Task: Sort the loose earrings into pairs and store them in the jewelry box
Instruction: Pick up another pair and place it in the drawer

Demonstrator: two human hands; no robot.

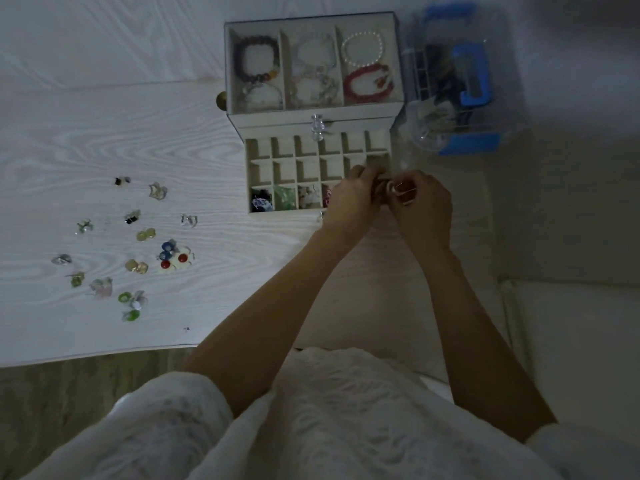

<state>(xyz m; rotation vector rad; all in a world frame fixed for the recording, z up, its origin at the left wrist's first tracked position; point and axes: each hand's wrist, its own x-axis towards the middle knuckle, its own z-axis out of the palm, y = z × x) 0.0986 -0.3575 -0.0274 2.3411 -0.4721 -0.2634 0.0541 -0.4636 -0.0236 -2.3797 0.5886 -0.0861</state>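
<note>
Both hands meet over near right corner of jewelry box (313,121) drawer, working a small earring

Left hand (353,199) and right hand (420,204) curl fingers inward, pinching a small pale earring (393,188) between them; exact fingertip contact hard to read in dim light. Open divided drawer (317,178): near row holds stored pieces in four left cells, other cells in view bare. Loose earrings (138,244) scattered on white table (104,133), well left of box. Bracelets (258,65) in top tray. Blue-handled clear container (460,95) right of box
</note>
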